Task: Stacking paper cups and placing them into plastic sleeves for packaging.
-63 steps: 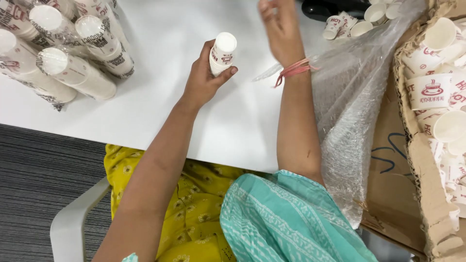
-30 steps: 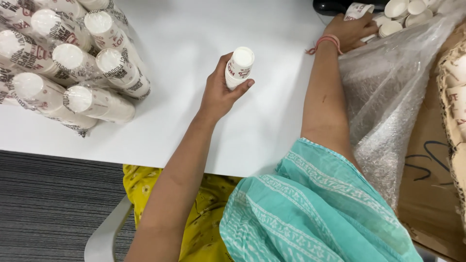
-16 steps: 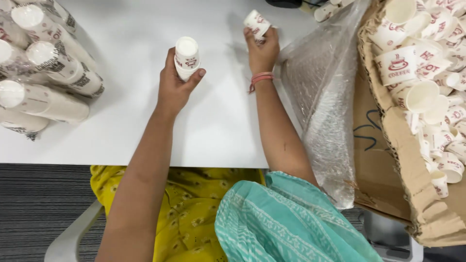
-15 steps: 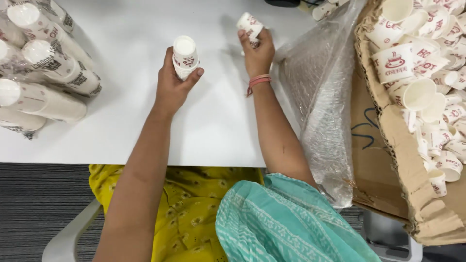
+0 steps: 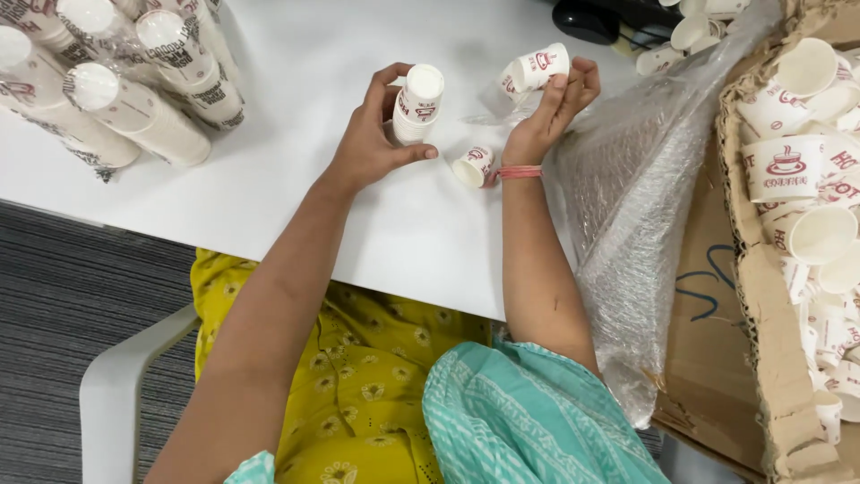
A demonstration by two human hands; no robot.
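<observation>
My left hand (image 5: 369,143) grips a short stack of small white paper cups (image 5: 417,103) with red print, standing upright on the white table (image 5: 305,108). Just to its right, my right hand (image 5: 548,116) holds a few nested cups (image 5: 536,70) tilted on their side above the table. One single cup (image 5: 473,167) lies tipped over on the table by my right wrist, between the two hands.
Several wrapped sleeves of stacked cups (image 5: 116,81) lie at the table's left. A clear plastic bag (image 5: 636,206) drapes over the table's right edge. A cardboard box (image 5: 788,251) full of loose cups sits at the right. More loose cups (image 5: 690,36) lie at the top.
My right hand came back from the plastic bag with cups and moved close to the left hand's stack. A single cup now lies on the table between them.
</observation>
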